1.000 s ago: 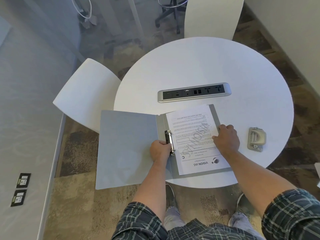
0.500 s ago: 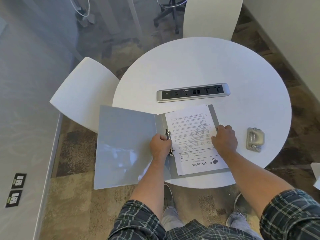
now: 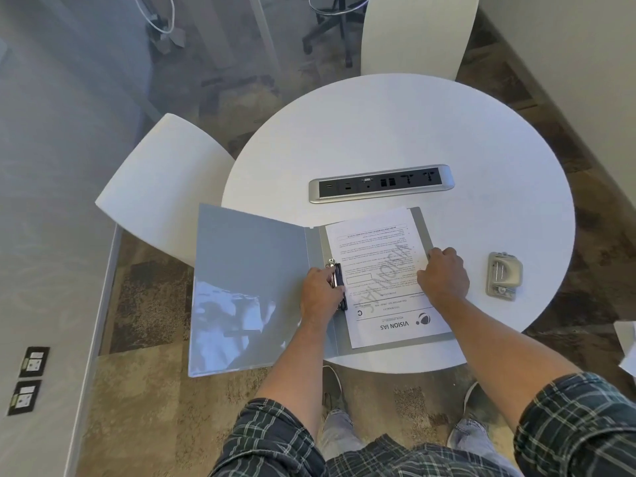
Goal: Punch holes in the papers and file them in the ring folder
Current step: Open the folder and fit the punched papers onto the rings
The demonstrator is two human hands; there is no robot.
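Nearest, plaid sleeves (image 3: 578, 428) and 2 bare forearms reaching out over patterned carpet (image 3: 144, 401) to a round white table (image 3: 395, 132). On the near left part of the table, an open grey ring folder (image 3: 421, 228), its front cover (image 3: 247, 280) swung out left past the table edge and hanging over the floor. In the folder's right half, printed papers (image 3: 382, 270), text upside down from here, left edge just beside the ring mechanism (image 3: 339, 285). Left hand (image 3: 321, 297) on that mechanism, fingers curled round the metal rings and covering their near part. Right hand (image 3: 444, 275) on the right side of the papers, fingers bent, pressing down on the sheet; fingertips hidden under the knuckles. Right of the folder and apart from it, a grey hole punch (image 3: 504, 275) flat on the tabletop. Beyond the folder, at the table's middle, a recessed silver socket strip (image 3: 380, 184). Far left, a white chair (image 3: 161, 187) tucked beside the table; at the far side, another white chair back (image 3: 418, 32). Low on the left wall, 2 black wall sockets (image 3: 29, 376).
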